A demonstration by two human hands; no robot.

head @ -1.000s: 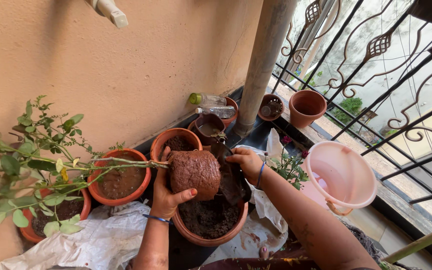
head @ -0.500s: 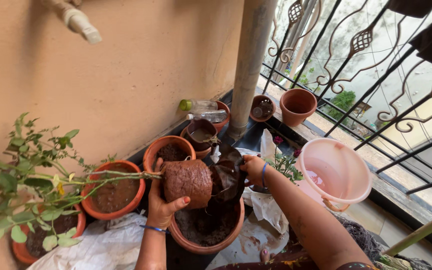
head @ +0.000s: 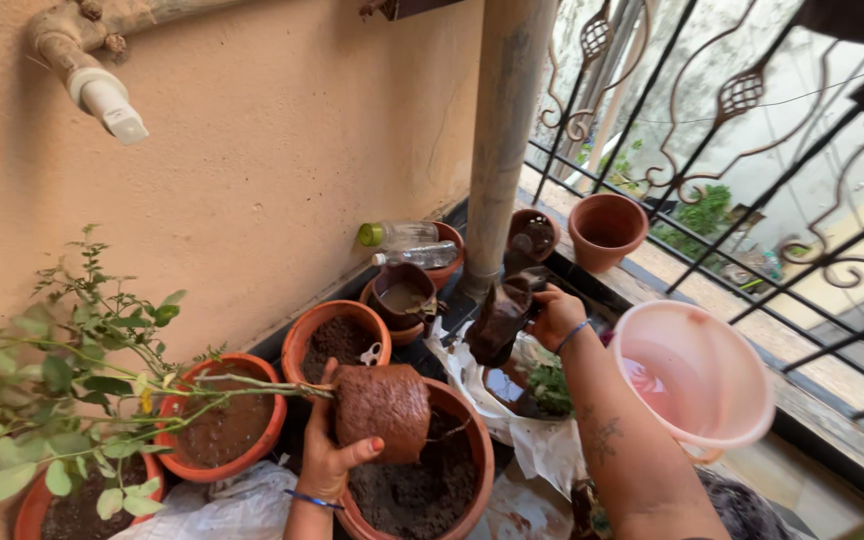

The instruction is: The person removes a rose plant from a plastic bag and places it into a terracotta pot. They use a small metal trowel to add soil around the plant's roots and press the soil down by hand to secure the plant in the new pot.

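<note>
Against a peach balcony wall, the left hand (head: 330,455) grasps the root ball (head: 382,408) of a leafy plant (head: 82,370), held sideways above the clay pot (head: 474,450) of soil, stem pointing left. The right hand (head: 555,318) grips a dark emptied nursery bag (head: 500,318), raised up and to the right, well apart from the root ball.

A brown, pot-shaped root ball (head: 382,408) with its leafy plant (head: 82,370) lies tipped sideways above a soil-filled terracotta pot (head: 477,440). A crumpled dark plastic bag (head: 500,318) hangs just right of it.
</note>
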